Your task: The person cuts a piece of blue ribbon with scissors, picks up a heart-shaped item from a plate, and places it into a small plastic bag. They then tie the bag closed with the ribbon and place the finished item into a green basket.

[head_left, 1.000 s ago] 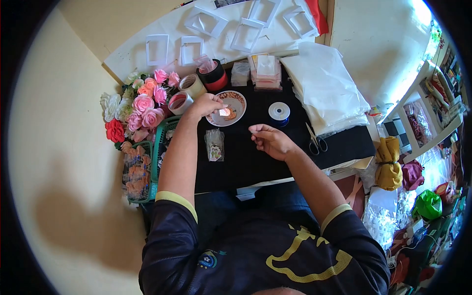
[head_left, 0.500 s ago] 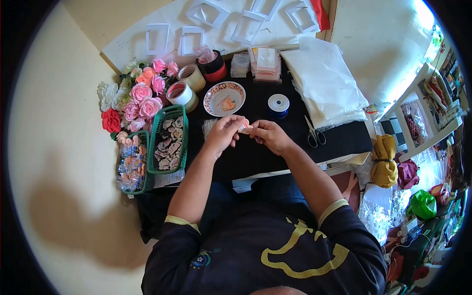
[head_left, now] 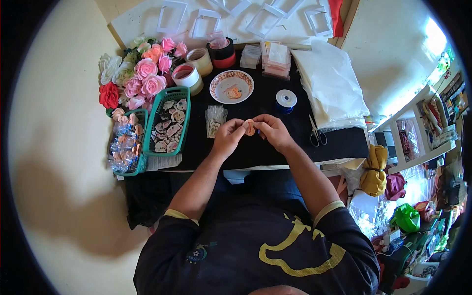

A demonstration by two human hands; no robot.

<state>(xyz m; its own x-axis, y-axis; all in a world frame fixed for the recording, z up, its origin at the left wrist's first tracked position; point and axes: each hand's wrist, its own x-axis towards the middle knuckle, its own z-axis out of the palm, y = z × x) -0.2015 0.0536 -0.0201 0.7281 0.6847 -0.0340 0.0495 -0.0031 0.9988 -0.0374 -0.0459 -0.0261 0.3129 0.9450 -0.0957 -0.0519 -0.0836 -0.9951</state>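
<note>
Orange cutout [head_left: 250, 128] sits between left fingers [head_left: 239, 129] and right fingers [head_left: 265, 126], each pinching its edge.

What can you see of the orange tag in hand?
The tag is small, thin-looking and orange, taller than wide in view, with seemingly rounded ends and darker marks too small to read. It looks like paper or card. The left hand and right hand pinch it from either side, over the black tabletop, below the bowl in the picture.
</note>
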